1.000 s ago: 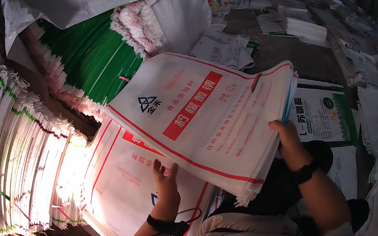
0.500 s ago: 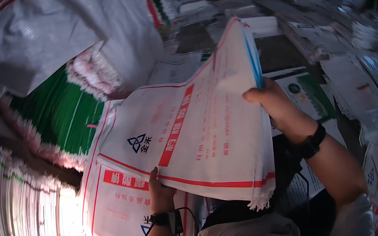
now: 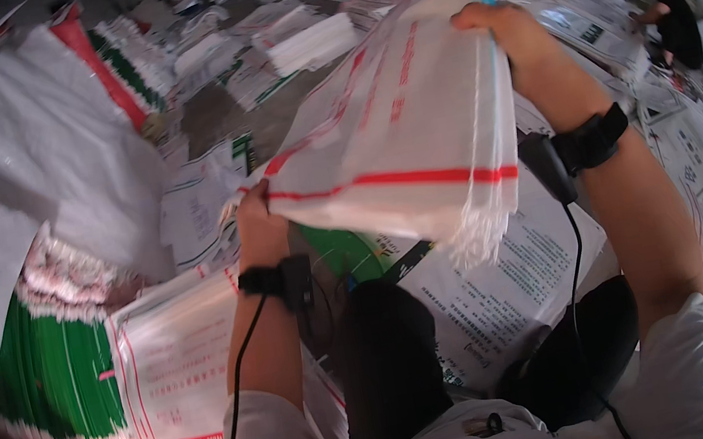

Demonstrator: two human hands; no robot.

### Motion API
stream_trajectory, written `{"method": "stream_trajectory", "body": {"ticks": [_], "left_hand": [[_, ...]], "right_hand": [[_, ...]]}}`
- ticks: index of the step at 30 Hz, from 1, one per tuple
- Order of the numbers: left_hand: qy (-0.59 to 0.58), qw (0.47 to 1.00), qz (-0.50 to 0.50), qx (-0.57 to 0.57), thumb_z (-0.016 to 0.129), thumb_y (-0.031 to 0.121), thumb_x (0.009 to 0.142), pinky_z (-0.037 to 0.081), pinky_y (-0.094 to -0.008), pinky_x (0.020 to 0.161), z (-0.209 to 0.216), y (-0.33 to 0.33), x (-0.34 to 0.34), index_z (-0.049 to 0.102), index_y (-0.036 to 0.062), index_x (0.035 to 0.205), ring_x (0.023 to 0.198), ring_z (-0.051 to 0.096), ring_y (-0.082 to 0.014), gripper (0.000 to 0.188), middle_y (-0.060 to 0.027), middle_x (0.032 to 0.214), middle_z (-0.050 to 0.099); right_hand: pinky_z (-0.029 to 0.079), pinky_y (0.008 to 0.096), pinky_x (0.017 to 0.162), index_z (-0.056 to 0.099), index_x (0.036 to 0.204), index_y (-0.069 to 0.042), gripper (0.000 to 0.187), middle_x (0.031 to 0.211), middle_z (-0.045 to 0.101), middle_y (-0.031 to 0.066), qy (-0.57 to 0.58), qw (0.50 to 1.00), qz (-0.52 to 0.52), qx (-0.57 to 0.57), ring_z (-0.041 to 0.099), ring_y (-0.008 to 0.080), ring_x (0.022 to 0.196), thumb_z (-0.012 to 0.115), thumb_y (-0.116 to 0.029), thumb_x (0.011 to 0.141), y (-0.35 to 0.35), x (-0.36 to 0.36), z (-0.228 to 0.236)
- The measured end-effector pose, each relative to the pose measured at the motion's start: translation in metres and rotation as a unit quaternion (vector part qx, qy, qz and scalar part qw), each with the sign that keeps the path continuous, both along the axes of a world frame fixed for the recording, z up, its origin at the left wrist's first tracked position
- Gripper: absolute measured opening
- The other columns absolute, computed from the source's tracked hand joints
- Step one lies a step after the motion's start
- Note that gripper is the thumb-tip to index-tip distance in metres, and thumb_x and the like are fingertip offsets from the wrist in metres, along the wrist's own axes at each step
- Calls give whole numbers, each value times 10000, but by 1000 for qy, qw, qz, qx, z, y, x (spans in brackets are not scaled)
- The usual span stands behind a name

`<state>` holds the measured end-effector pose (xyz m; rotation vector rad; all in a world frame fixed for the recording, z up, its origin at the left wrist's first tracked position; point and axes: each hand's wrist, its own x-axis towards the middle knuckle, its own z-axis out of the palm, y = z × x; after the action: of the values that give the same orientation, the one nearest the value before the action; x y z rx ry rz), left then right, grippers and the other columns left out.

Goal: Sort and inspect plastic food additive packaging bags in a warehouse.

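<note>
Between my two hands a bundle of white woven sacks [image 3: 395,118] with red stripes and red print hangs raised and tilted. My left hand [image 3: 259,222] is closed on its near left corner. Higher up, my right hand [image 3: 509,36] grips the right edge, thumb on top and the other fingers hidden behind. A frayed fringe of white threads [image 3: 478,235] dangles from the lower right corner. Below my left forearm lies a pile of similar red-printed sacks [image 3: 185,371], apart from the bundle. Each wrist wears a black strapped device with a cable.
Green sacks [image 3: 62,364] are stacked at the left under a large white sheet [image 3: 33,172]. A printed white sack [image 3: 504,286] lies beneath the raised bundle, by my dark-trousered knees [image 3: 383,345]. Flat stacks [image 3: 311,43] cover much of the far floor. Another person [image 3: 674,21] crouches far right.
Both hands have lifted the bundle up and away from the pile at the left, still holding it. The view has shifted too, bringing my knees and the other person into sight.
</note>
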<state>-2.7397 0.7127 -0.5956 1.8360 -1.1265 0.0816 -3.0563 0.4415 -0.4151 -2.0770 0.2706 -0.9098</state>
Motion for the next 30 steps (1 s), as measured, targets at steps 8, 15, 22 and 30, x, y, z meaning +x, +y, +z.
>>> {"method": "stream_trajectory", "body": {"ticks": [8, 15, 22, 30], "left_hand": [[86, 993, -70, -38, 657, 140, 938, 542, -332, 861, -9, -188, -24, 636, -108, 1195, 972, 701, -245, 358, -184, 1085, 718], [577, 791, -49, -197, 624, 8, 921, 533, -441, 946, -67, -229, -38, 527, 13, 1316, 1120, 631, -273, 407, -133, 1245, 629], [641, 740, 48, -195, 635, -7, 932, 515, -449, 975, -243, -184, -62, 445, 32, 1413, 1189, 588, -278, 519, -137, 1342, 567], [631, 763, 132, -47, 664, -64, 859, 528, -437, 927, -474, -121, -17, 488, -48, 1318, 1061, 633, -313, 492, -181, 1231, 615]], "right_hand": [[534, 386, 836, 645, 1063, -6, 352, 981, 697, 214, -60, 935, -190, -293, 675, 415, 928, 729, 60, 728, -110, -75, -70], [532, 317, 842, 647, 1151, 5, 338, 1046, 680, 117, -164, 892, -261, 330, 668, 204, 964, 632, -196, 878, -63, -96, -163], [526, 367, 898, 494, 1358, 24, 551, 1185, 640, 148, -133, 765, -325, 541, 630, 244, 1041, 668, -61, 842, -12, -118, -394], [507, 422, 941, 428, 1366, -22, 598, 1205, 586, 148, 0, 644, -376, 666, 601, 302, 1069, 653, 5, 812, 48, -120, -599]]}}
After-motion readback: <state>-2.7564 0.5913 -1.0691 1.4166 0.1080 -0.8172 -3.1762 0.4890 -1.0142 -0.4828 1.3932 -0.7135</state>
